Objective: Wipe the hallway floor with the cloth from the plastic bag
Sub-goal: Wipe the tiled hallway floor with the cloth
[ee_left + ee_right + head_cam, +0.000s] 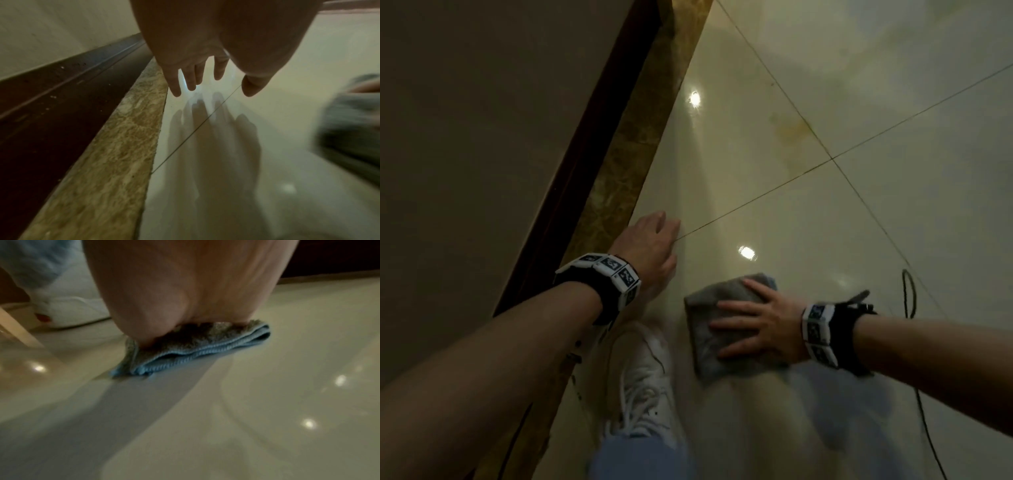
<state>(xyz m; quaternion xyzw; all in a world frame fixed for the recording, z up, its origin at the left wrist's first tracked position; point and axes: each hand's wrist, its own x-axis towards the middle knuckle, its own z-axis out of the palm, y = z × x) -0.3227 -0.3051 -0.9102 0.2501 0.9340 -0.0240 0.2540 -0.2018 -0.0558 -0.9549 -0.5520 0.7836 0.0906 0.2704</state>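
A folded grey-blue cloth [717, 310] lies flat on the glossy cream tile floor [825, 212]. My right hand [753, 323] presses down on it with straight, spread fingers. In the right wrist view the heel of that hand [185, 288] sits on the cloth [205, 344], whose blue ribbed edge shows. My left hand [654, 246] hovers just above the floor near the marble border, fingers straight and loose, holding nothing. The left wrist view shows those fingers [191, 76] above their reflection, with the cloth [349, 129] blurred at right.
A brown marble border strip [626, 161] and a dark skirting board [585, 154] run along the wall on the left. My white sneaker [643, 383] stands just left of the cloth. A thin black cable [909, 294] loops on the floor at right. A yellowish stain [791, 130] lies further ahead.
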